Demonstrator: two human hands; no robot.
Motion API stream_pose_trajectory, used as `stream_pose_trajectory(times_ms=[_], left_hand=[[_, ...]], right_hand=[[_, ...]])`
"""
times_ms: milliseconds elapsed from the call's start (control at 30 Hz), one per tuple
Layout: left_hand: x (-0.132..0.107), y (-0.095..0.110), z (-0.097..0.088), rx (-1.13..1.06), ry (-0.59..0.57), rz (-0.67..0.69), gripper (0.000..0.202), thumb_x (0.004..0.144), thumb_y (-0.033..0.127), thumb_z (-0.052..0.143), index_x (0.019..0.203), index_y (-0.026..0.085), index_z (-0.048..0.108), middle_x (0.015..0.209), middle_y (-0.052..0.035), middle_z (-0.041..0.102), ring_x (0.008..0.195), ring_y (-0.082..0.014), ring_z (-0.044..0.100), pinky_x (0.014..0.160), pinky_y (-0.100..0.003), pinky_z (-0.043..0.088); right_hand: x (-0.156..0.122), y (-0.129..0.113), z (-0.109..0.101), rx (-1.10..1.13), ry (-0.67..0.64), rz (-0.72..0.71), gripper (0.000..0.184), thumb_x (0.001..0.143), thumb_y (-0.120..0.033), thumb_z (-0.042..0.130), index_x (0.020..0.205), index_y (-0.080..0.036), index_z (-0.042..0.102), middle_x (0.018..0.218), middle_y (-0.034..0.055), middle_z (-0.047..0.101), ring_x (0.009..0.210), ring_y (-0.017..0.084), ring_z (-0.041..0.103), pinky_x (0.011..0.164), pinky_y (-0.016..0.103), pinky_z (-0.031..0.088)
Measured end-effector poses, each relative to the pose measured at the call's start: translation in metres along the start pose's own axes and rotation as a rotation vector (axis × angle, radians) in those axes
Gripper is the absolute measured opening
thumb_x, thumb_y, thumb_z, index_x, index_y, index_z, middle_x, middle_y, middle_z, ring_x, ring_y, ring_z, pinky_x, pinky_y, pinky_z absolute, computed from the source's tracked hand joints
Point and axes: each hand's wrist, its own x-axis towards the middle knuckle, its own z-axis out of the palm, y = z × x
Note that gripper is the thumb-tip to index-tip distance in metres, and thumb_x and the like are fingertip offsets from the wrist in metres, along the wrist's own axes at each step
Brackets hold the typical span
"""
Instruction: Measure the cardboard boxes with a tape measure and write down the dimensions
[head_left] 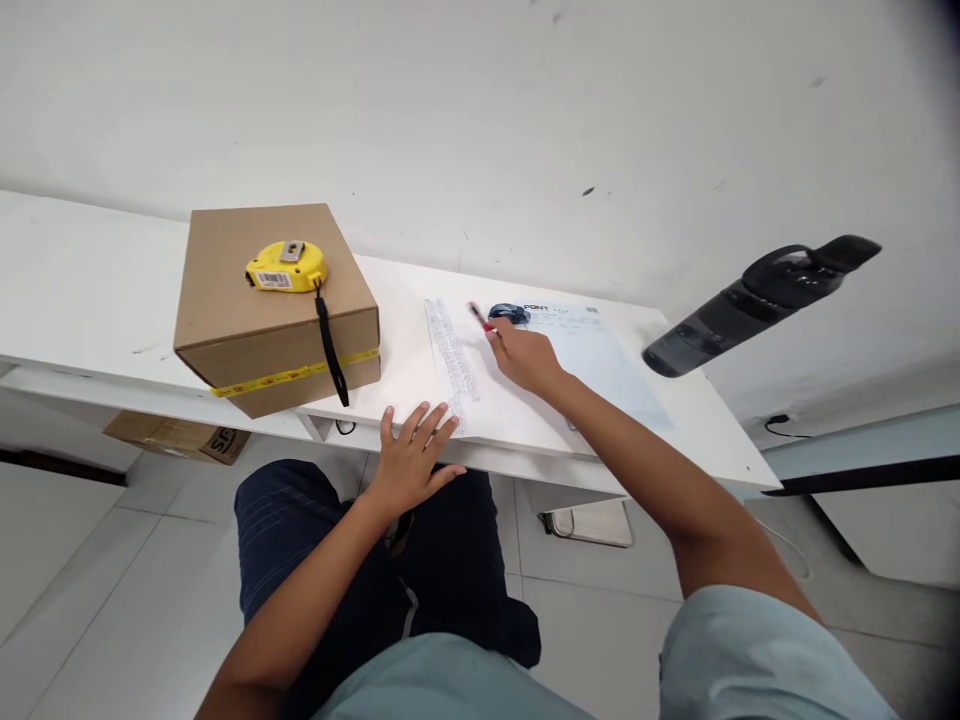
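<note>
My right hand [525, 358] is closed around a slim pen [480, 318] with red and dark parts, held over the papers; its far end is slightly blurred. A sheet with dense handwriting [453, 360] lies under and left of this hand. Beside it is a pale printed sheet [611, 360] with a letterhead, partly covered by my right forearm. A dark blue, glossy object [510, 313] rests at that sheet's top left; its kind is unclear. At the desk's front edge, my left hand [412, 455] has its fingers spread, fingertips by the handwritten sheet's lower corner.
A cardboard box [259, 325] stands on the white desk [82, 290] at left, with a yellow tape measure [289, 268] and its black strap on top. A dark water bottle [742, 310] stands at right. Below are another carton [176, 437] and a white pouch [592, 523].
</note>
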Motion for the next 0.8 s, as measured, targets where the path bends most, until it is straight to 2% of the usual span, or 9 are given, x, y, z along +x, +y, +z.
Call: stream_pose_trajectory(times_ms=[67, 133, 200, 267, 333, 433, 500, 633, 800], left_hand=[[0.002, 0.000, 0.007, 0.024, 0.047, -0.010, 0.056, 0.096, 0.055, 0.056, 0.144, 0.026, 0.056, 0.139, -0.0107, 0.065, 0.132, -0.0289, 0.055, 0.127, -0.053, -0.002], [0.002, 0.001, 0.013, 0.073, 0.105, -0.013, 0.048, 0.095, 0.049, 0.061, 0.138, 0.026, 0.061, 0.134, -0.0090, 0.068, 0.127, -0.0273, 0.059, 0.127, -0.051, -0.001], [0.003, 0.003, 0.016, 0.121, 0.130, -0.020, 0.040, 0.094, 0.040, 0.065, 0.131, 0.025, 0.064, 0.132, -0.0076, 0.070, 0.123, -0.0266, 0.060, 0.128, -0.050, 0.000], [0.004, 0.005, 0.017, 0.142, 0.115, -0.030, 0.037, 0.094, 0.032, 0.066, 0.130, 0.025, 0.064, 0.132, -0.0070, 0.070, 0.123, -0.0265, 0.061, 0.128, -0.051, 0.000], [0.004, 0.006, 0.016, 0.135, 0.093, -0.044, 0.040, 0.093, 0.034, 0.066, 0.133, 0.026, 0.063, 0.133, -0.0078, 0.070, 0.124, -0.0268, 0.061, 0.127, -0.051, 0.001], [0.003, 0.005, 0.015, 0.106, 0.097, -0.054, 0.046, 0.095, 0.046, 0.063, 0.136, 0.027, 0.061, 0.132, -0.0094, 0.070, 0.125, -0.0279, 0.061, 0.127, -0.052, 0.004], [0.004, 0.003, 0.015, 0.079, 0.113, -0.054, 0.045, 0.097, 0.048, 0.056, 0.136, 0.025, 0.061, 0.132, -0.0096, 0.070, 0.125, -0.0279, 0.061, 0.126, -0.051, 0.006], [0.006, 0.003, 0.019, 0.038, 0.175, -0.084, 0.035, 0.100, 0.033, 0.051, 0.132, 0.029, 0.065, 0.126, -0.0050, 0.073, 0.120, -0.0246, 0.063, 0.125, -0.047, 0.011], [0.007, 0.007, 0.020, -0.014, 0.157, -0.150, 0.037, 0.096, 0.021, 0.056, 0.130, 0.031, 0.066, 0.127, -0.0033, 0.073, 0.123, -0.0230, 0.061, 0.125, -0.045, 0.011]], right_hand=[[-0.017, 0.001, 0.005, 0.390, 0.090, -0.084, 0.038, 0.107, -0.046, 0.023, 0.125, -0.020, 0.045, 0.104, 0.0127, 0.072, 0.088, 0.023, 0.069, 0.077, 0.035, 0.049], [-0.032, 0.002, 0.014, 0.829, 0.164, -0.144, 0.037, 0.100, -0.060, 0.042, 0.109, -0.024, 0.049, 0.091, 0.0055, 0.070, 0.079, 0.020, 0.067, 0.072, 0.033, 0.050], [-0.044, 0.003, 0.024, 1.027, 0.213, -0.089, 0.041, 0.089, -0.064, 0.062, 0.091, -0.025, 0.050, 0.071, -0.0028, 0.059, 0.064, 0.016, 0.057, 0.064, 0.029, 0.046], [-0.050, 0.003, 0.032, 1.051, 0.226, 0.000, 0.042, 0.087, -0.065, 0.064, 0.083, -0.026, 0.050, 0.058, -0.0075, 0.044, 0.052, 0.013, 0.043, 0.056, 0.028, 0.037], [-0.051, 0.003, 0.037, 1.082, 0.157, -0.001, 0.044, 0.091, -0.069, 0.054, 0.086, -0.025, 0.056, 0.055, -0.0070, 0.043, 0.050, 0.014, 0.038, 0.053, 0.028, 0.033], [-0.049, 0.001, 0.036, 1.069, -0.013, -0.044, 0.060, 0.094, -0.073, 0.040, 0.080, -0.022, 0.066, 0.063, 0.0014, 0.060, 0.055, 0.015, 0.047, 0.056, 0.031, 0.038], [-0.047, -0.002, 0.032, 0.983, -0.054, -0.001, 0.063, 0.093, -0.073, 0.043, 0.067, -0.020, 0.066, 0.067, 0.0053, 0.065, 0.059, 0.016, 0.054, 0.059, 0.032, 0.041], [-0.048, -0.009, 0.025, 0.860, -0.019, 0.048, 0.051, 0.089, -0.060, 0.059, 0.056, -0.021, 0.060, 0.060, 0.0032, 0.062, 0.060, 0.017, 0.057, 0.061, 0.032, 0.043], [-0.048, -0.008, 0.024, 0.812, -0.014, 0.037, 0.048, 0.090, -0.051, 0.057, 0.052, -0.022, 0.049, 0.059, 0.0025, 0.061, 0.062, 0.018, 0.058, 0.059, 0.032, 0.041]])
